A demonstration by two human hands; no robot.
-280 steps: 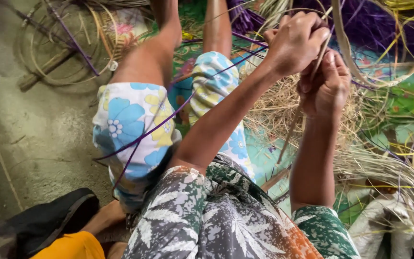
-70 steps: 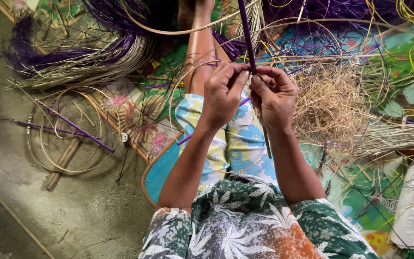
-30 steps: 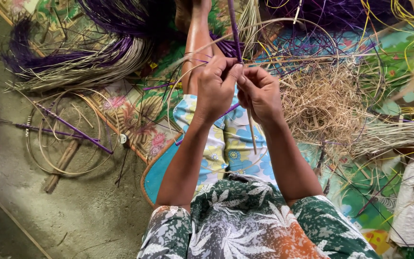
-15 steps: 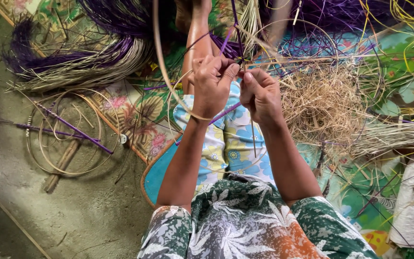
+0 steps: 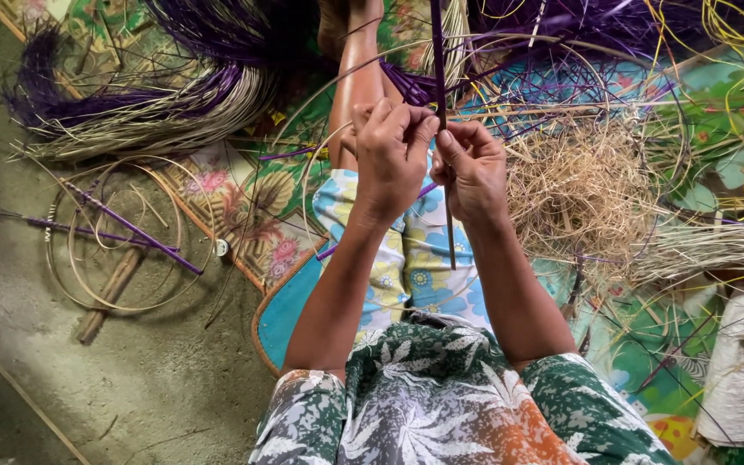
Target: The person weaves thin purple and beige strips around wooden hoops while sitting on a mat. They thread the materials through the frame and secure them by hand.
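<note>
Hands meet at centre frame: left hand (image 5: 389, 159) and right hand (image 5: 473, 168) pinch together on a thin purple strip (image 5: 438, 52) running to the top edge. It looks light, springy, probably slick; best gripped low, near the fingertips.

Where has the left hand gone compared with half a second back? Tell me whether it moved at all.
No. The left hand sits in the same spot over the bare leg, beside the right hand, both pinching the purple strip.
</note>
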